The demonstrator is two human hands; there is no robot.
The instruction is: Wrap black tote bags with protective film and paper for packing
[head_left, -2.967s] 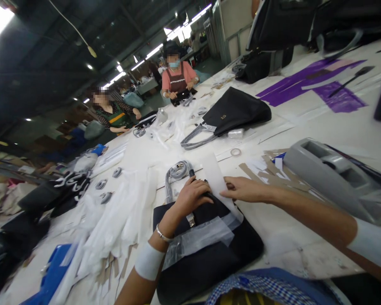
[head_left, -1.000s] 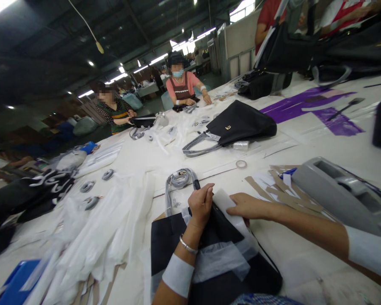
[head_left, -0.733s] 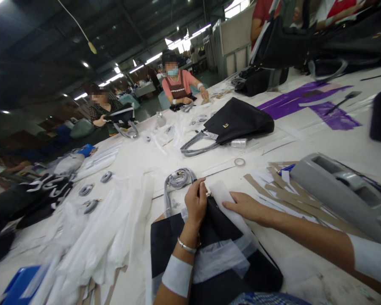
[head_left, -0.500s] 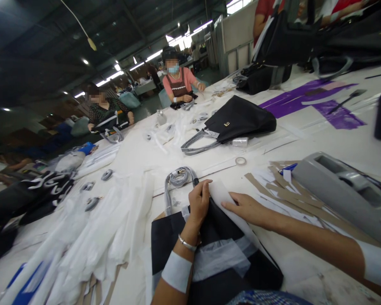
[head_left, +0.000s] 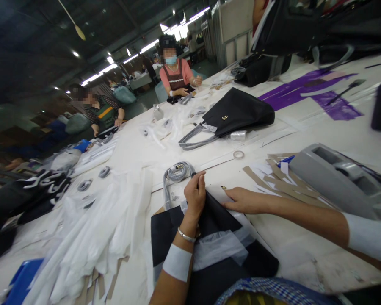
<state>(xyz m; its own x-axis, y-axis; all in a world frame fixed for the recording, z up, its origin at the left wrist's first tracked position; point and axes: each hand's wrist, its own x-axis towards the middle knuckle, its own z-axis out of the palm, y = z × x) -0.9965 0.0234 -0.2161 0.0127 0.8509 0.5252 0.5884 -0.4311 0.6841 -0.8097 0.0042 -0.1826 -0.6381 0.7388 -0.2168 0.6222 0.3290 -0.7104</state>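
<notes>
A black handbag point(head_left: 165, 237) lies on the table right before me, with a strip of clear plastic film point(head_left: 220, 250) across its side. My left hand point(head_left: 195, 195) is closed on the bag's upper edge, close to the base of a grey-wrapped handle point(head_left: 167, 192). What exactly sits inside its fingers is hidden. On the other side of the opening, my right hand point(head_left: 241, 200) pinches a white sheet point(head_left: 218, 194) lying along the bag's edge. A coiled grey-wrapped strap point(head_left: 177, 172) rests just beyond the bag.
Another black handbag point(head_left: 241, 112) lies farther back. White sleeves point(head_left: 92, 237) are heaped left; a grey tape dispenser point(head_left: 339, 182) and cardboard strips point(head_left: 285, 182) are right. A tape roll point(head_left: 238, 155) and purple film point(head_left: 305, 93) lie beyond. Co-workers point(head_left: 178, 76) stand across the table.
My right hand has drawn slightly down and inward with the white sheet, whose top end is lower. A small gold fitting now shows behind it. The co-worker at left has lowered their work.
</notes>
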